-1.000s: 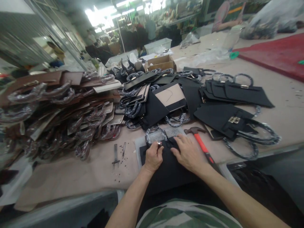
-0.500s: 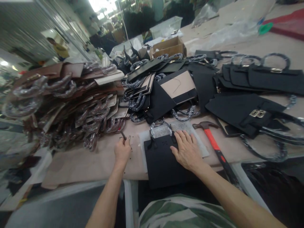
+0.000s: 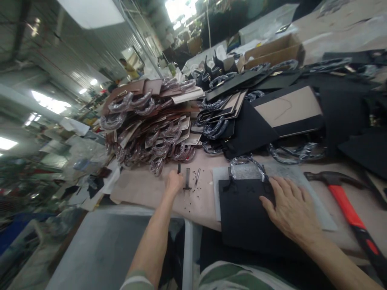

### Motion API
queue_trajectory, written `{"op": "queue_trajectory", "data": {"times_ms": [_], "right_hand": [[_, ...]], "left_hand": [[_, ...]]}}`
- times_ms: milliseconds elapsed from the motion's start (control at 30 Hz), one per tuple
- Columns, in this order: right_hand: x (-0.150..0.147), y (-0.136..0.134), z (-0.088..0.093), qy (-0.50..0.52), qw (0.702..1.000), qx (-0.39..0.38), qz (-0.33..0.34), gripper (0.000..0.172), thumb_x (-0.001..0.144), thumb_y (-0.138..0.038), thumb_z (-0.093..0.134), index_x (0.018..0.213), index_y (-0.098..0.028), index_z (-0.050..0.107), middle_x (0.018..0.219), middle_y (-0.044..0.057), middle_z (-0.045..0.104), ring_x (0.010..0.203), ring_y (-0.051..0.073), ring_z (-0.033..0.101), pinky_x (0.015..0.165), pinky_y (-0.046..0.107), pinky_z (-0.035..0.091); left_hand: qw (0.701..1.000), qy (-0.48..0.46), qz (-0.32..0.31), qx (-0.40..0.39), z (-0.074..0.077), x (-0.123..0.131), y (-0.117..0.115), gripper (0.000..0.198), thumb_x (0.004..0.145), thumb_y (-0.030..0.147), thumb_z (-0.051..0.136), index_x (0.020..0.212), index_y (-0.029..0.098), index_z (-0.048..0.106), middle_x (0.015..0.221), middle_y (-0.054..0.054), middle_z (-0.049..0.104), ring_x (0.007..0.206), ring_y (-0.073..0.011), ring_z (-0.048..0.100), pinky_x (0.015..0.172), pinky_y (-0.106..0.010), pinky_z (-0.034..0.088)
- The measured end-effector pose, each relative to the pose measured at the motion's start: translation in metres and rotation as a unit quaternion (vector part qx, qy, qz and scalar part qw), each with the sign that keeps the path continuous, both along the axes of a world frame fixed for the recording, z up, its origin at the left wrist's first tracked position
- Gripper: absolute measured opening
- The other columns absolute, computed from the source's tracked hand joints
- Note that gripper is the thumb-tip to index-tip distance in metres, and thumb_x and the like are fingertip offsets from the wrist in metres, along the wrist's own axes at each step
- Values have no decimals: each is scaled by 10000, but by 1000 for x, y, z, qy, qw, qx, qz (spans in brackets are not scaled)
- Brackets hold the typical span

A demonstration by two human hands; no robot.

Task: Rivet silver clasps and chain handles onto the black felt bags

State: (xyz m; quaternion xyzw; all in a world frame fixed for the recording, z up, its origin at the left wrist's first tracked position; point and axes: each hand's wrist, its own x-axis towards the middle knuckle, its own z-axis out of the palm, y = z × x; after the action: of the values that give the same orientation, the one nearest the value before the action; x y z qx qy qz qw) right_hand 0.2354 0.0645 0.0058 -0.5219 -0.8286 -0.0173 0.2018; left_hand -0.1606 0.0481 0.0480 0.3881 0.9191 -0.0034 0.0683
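My right hand (image 3: 292, 205) lies flat with its fingers spread on a black bag panel (image 3: 244, 213). The panel's looped handle (image 3: 248, 161), wrapped in clear plastic, points away from me. Beneath the panel's far part is a pale translucent sheet (image 3: 322, 213). My left hand (image 3: 174, 182) is closed around a short dark rod-like tool (image 3: 179, 168), low over the table. Just right of that hand lie a metal pronged tool (image 3: 187, 181) and a slim metal rod (image 3: 197, 177), with several tiny dark bits scattered around them.
A claw hammer (image 3: 344, 201) with a red and black handle lies to the right. Brown bag parts with wrapped handles (image 3: 151, 121) are piled at the left back. Black panels (image 3: 250, 133) and a cardboard box (image 3: 275, 52) stand behind. A grey bin (image 3: 115, 245) is at lower left.
My left hand has shifted left over the table with the dark tool, uncovering the metal tools beside it. My right hand stays on the black panel. The view has swung left.
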Motion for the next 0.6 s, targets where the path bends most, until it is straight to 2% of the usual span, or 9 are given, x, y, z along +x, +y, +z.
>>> {"op": "queue_trajectory", "data": {"times_ms": [167, 300, 367, 467, 533, 600], "right_hand": [[-1, 1, 0, -5, 1000, -2, -4, 543, 996, -437, 365, 1377, -77, 506, 1426, 225, 544, 1322, 402, 461, 1087, 577, 360], [-2, 0, 1, -11, 1000, 4, -2, 535, 998, -439, 360, 1366, -81, 510, 1415, 218, 553, 1314, 397, 468, 1091, 569, 357], [-2, 0, 1, -16, 1000, 7, 0, 537, 1000, -440, 362, 1356, -69, 518, 1413, 223, 553, 1315, 399, 465, 1089, 568, 360], [-2, 0, 0, -21, 1000, 4, -4, 541, 999, -434, 387, 1362, -56, 519, 1421, 226, 547, 1318, 398, 462, 1086, 565, 365], [-3, -1, 0, -23, 1000, -2, -9, 540, 995, -426, 415, 1379, -59, 512, 1429, 219, 544, 1329, 389, 455, 1094, 559, 361], [-3, -3, 1, -26, 1000, -11, -10, 533, 994, -420, 435, 1389, -71, 510, 1441, 205, 540, 1349, 373, 442, 1109, 546, 352]], "left_hand": [[1000, 11, 4, -17, -9, -12, -24, 257, 909, 283, 577, 1039, 140, 747, 1106, -206, 735, 1046, -324, 706, 829, -359, 508], [999, 33, -16, 13, -14, 7, -33, 300, 967, 282, 486, 1123, 162, 712, 1224, -178, 682, 1097, -282, 674, 880, -342, 492], [997, 28, -62, 40, -16, 25, -30, 300, 985, 279, 454, 1099, 182, 715, 1186, -147, 697, 1084, -254, 670, 894, -325, 484], [988, -23, -142, 52, -18, 50, -14, 260, 960, 344, 532, 1012, 186, 732, 1099, -129, 731, 1049, -252, 677, 889, -322, 480], [989, -64, -132, 32, -20, 60, 1, 248, 908, 377, 615, 967, 166, 732, 1084, -157, 741, 1059, -279, 682, 876, -336, 480], [991, -97, -95, 9, -22, 62, 15, 211, 852, 347, 673, 883, 145, 723, 1036, -197, 749, 1037, -312, 695, 841, -352, 488]]}}
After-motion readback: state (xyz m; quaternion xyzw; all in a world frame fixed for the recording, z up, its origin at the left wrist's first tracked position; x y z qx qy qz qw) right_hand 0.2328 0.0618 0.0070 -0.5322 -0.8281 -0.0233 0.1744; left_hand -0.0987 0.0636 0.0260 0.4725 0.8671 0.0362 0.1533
